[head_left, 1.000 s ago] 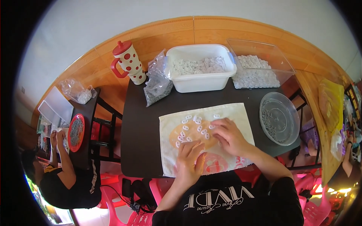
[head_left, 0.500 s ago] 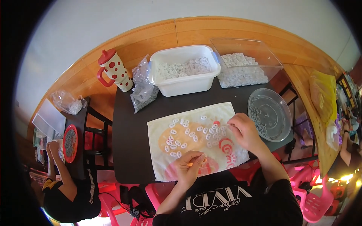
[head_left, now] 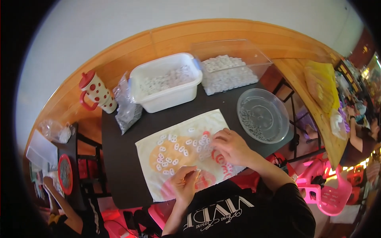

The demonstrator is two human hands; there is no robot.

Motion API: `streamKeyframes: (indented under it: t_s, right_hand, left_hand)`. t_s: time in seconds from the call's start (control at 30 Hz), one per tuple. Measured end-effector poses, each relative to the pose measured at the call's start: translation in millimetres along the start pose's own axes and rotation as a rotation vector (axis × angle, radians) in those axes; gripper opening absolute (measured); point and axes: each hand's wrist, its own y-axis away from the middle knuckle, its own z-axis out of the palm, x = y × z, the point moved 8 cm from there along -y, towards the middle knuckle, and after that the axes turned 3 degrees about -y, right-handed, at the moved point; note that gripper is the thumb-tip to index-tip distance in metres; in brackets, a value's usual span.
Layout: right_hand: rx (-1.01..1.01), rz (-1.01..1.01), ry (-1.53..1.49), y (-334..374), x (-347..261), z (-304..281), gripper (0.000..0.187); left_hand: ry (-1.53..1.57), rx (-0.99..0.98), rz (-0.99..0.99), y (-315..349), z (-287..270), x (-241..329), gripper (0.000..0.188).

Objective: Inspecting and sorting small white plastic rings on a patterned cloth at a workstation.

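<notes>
A pale towel (head_left: pixel 145 148) with orange and pink patches lies on the dark table, and several small white two-holed plastic pieces (head_left: pixel 168 160) are scattered over it. My left hand (head_left: pixel 183 185) is at the towel's near edge, thumb and fingertips pinched together. Something small and whitish shows at those fingertips, too small to name. Above the right part of the towel, my right hand (head_left: pixel 232 146) has its fingers bent down and drawn together beside a cluster of white pieces (head_left: pixel 202 143). Whatever its fingertips hold, if anything, is hidden.
Behind the towel stand a white tub (head_left: pixel 168 99) and a clear box (head_left: pixel 230 79) of white pieces. A round clear tray (head_left: pixel 274 119) holds small grey metal parts. A bag (head_left: pixel 127 107) and a spotted tumbler (head_left: pixel 99 93) stand left. Another person's arm (head_left: pixel 59 202) is lower left.
My right hand has come down and left, from the towel's right edge to near the white pieces. My left hand still pinches. The whole view has turned somewhat to the right.
</notes>
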Motion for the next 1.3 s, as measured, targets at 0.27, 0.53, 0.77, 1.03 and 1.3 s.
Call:
streamKeyframes:
  t_s: [0.27, 0.53, 0.77, 1.03, 1.3]
  right_hand:
    - [0.258, 0.318, 0.241, 65.4, 123.7, -123.0, 0.014]
    - [-0.112, 0.301, 0.457, 86.6, 141.1, -119.4, 0.021]
    - [-0.304, 0.141, 0.66, 80.4, 129.3, -84.5, 0.011]
    - [-0.007, 0.185, 0.465, 52.8, 92.1, -104.3, 0.019]
    - [0.004, 0.119, -0.914, -2.4, -33.4, 32.7, 0.014]
  left_hand:
    - [-0.018, -0.032, 0.004, 0.1, 0.7, -1.5, 0.015]
    - [0.012, 0.007, -0.001, 0.0, -0.3, -1.1, 0.016]
    - [-0.021, 0.041, -0.027, 1.5, -7.8, -4.0, 0.016]
    - [0.111, 0.078, -0.063, 0.0, -4.5, -10.8, 0.018]
    - [0.198, 0.069, -0.061, 2.6, -8.0, -13.2, 0.038]
